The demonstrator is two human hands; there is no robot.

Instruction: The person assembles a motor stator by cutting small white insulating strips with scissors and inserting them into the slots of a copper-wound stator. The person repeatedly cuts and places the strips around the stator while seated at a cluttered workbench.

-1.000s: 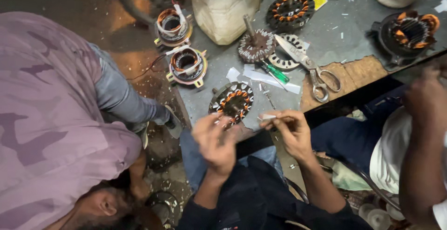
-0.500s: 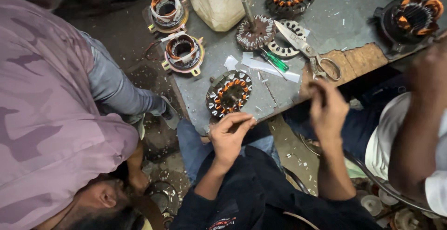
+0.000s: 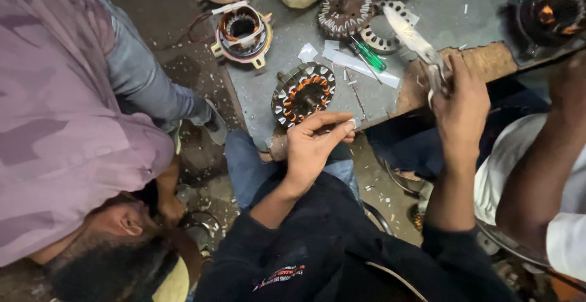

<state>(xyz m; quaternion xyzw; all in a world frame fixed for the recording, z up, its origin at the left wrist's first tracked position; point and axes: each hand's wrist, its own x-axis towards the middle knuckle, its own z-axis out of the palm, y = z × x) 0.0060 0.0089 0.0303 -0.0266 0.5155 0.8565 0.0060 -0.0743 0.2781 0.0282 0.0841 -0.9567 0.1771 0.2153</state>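
Observation:
My right hand [image 3: 461, 103] grips the handles of a pair of scissors [image 3: 412, 36] lifted off the metal table [image 3: 281, 70]; the blades point up and left. My left hand [image 3: 314, 143] sits at the table's near edge, fingers pinched on a small pale strip beside a round motor stator [image 3: 303, 92] with copper windings. A green-handled screwdriver [image 3: 368, 56] and white paper strips [image 3: 360, 67] lie just beyond the stator.
More wound stators [image 3: 243, 28] stand at the table's left edge, a toothed rotor core [image 3: 345, 12] and a ring at the back, another stator [image 3: 549, 10] far right. A person in a purple shirt [image 3: 55, 112] crouches left; another person's arm [image 3: 543, 167] is on the right.
My right hand left the strip near the left hand, reached right to the scissors and picked them up off the table. The left hand stayed by the stator.

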